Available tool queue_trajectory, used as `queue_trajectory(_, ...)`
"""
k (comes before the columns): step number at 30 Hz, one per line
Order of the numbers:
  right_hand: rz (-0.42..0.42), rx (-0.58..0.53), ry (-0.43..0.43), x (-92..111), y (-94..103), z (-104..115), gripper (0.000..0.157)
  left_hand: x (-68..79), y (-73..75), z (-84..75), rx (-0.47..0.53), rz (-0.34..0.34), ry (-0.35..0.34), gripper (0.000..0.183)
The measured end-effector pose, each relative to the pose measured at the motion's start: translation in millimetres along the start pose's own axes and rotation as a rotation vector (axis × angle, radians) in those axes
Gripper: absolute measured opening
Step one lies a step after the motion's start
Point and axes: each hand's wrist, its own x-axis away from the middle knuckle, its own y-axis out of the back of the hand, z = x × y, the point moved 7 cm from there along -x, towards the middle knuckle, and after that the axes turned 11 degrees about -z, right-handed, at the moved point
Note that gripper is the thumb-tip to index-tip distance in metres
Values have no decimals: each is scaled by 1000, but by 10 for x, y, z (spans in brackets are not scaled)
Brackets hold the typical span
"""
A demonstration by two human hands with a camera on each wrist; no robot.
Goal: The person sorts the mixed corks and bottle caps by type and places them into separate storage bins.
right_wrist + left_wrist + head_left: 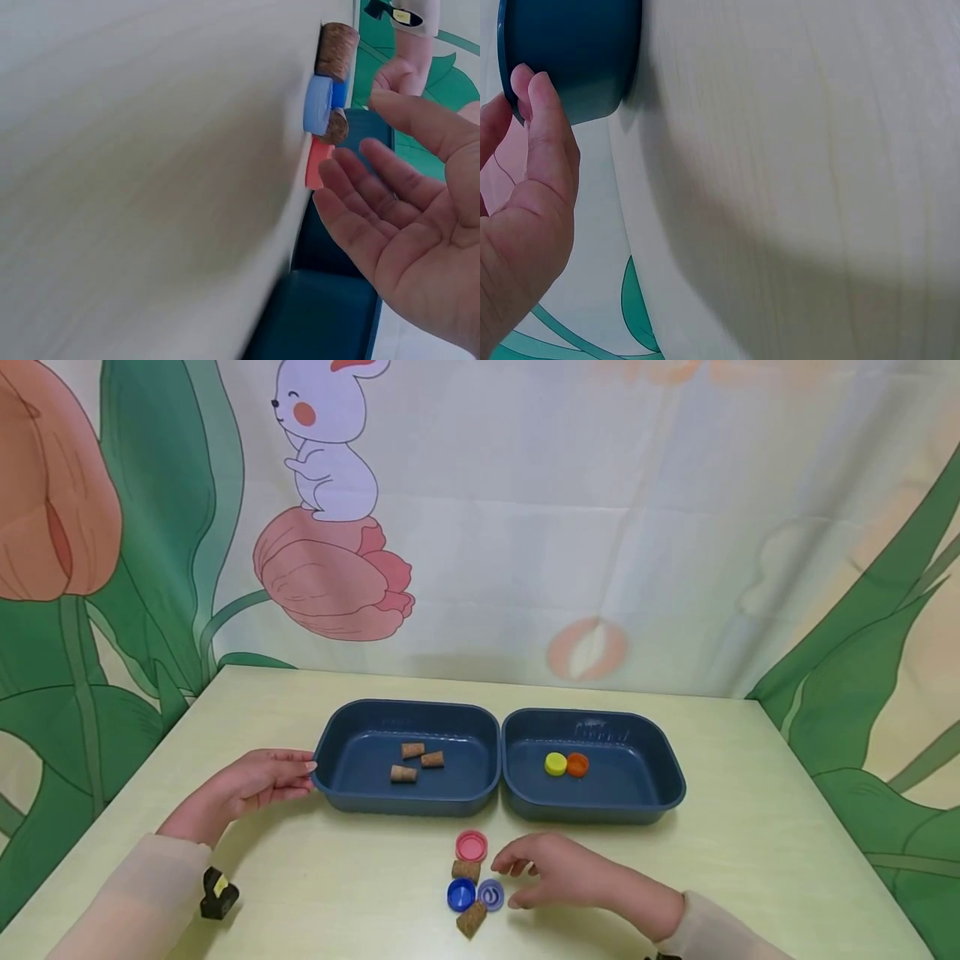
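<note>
My left hand (258,781) grips the left end of a dark blue tray (408,806), fingertips at its rim; the left wrist view shows the same hand (544,180) against the tray's outer wall (577,52). My right hand (558,870), fingers bent and holding nothing, hovers beside a small cluster on the table. That cluster has a pink bottle cap (472,846), a cork (466,871), a blue bottle cap (461,894), a purple bottle cap (491,895) and another cork (472,919). Thumb and fingers of the right hand (420,217) stand apart in the right wrist view.
A second dark blue tray (592,811) adjoins the first on the right, with a yellow cap (556,764) and an orange cap (577,765) inside. Three corks (403,773) lie in the left tray. A printed curtain (510,527) hangs behind the pale table (337,893).
</note>
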Motion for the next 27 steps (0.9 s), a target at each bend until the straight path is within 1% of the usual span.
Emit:
queue_trajectory(4,-14,13,10,-11,-24,25,40,7,-5,-15,-1,-2,2,20)
queue_trajectory(8,-17,37,-2,-24,-55,46,41,10,-3,-17,-4,-2,5,21)
queue_trajectory(17,-22,182,58,-75,-128,110,39,16,7,-15,-8,5,-5,31)
queue_trajectory(22,-21,228,74,-79,-141,140,34,14,5,-14,-6,1,0,29)
queue_trajectory(27,-28,268,111,-72,-156,163,30,15,-6,-17,-4,2,-4,29)
